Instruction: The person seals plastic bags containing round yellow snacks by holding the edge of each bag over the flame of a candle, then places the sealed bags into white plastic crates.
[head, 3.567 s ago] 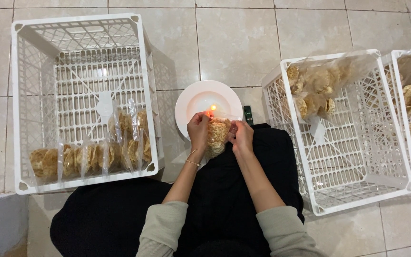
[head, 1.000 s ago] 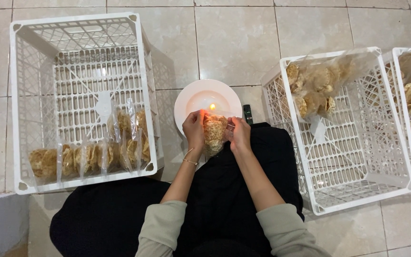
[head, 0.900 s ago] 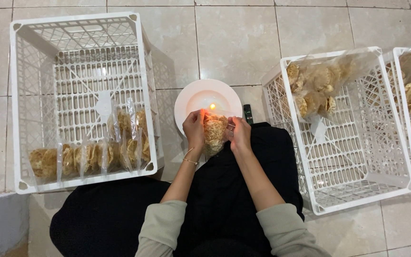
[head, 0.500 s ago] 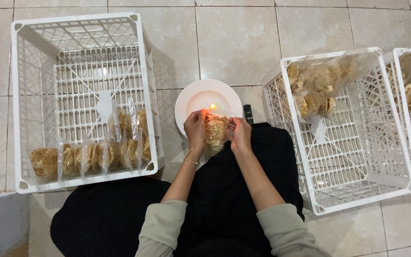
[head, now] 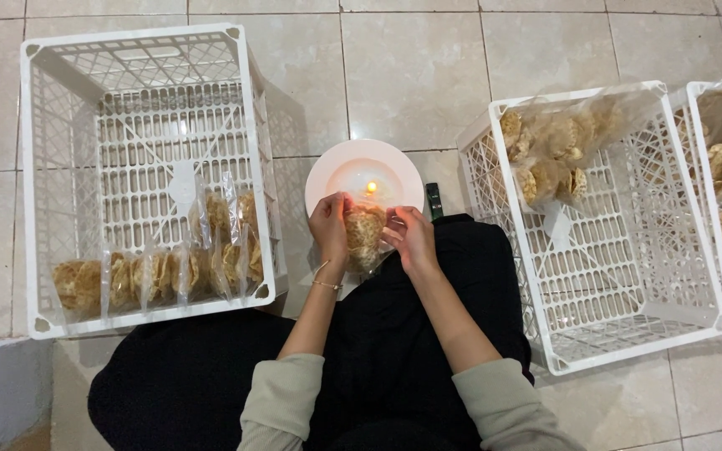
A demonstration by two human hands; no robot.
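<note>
Barely shifted since a moment ago: clear plastic bag of golden crackers (head: 364,236) pinched shut-fingered between left hand (head: 331,228) and right hand (head: 411,240). Kept just near of the small candle flame (head: 371,188) on the round white plate (head: 394,163), seemingly so the heat can seal its top. Flanked by the white plastic crate of finished packs (head: 252,125) at left and the white crate of open bags (head: 603,334) at right, both within reach.

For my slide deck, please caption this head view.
Both hands hold a snack bag beside a candle flame, between white crates.

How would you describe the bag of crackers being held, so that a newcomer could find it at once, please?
Start at the round white plate with a lit candle on the tiled floor between the white crates. At its near edge, the left hand and right hand hold the clear bag of crackers, the only bag outside a crate.
</note>
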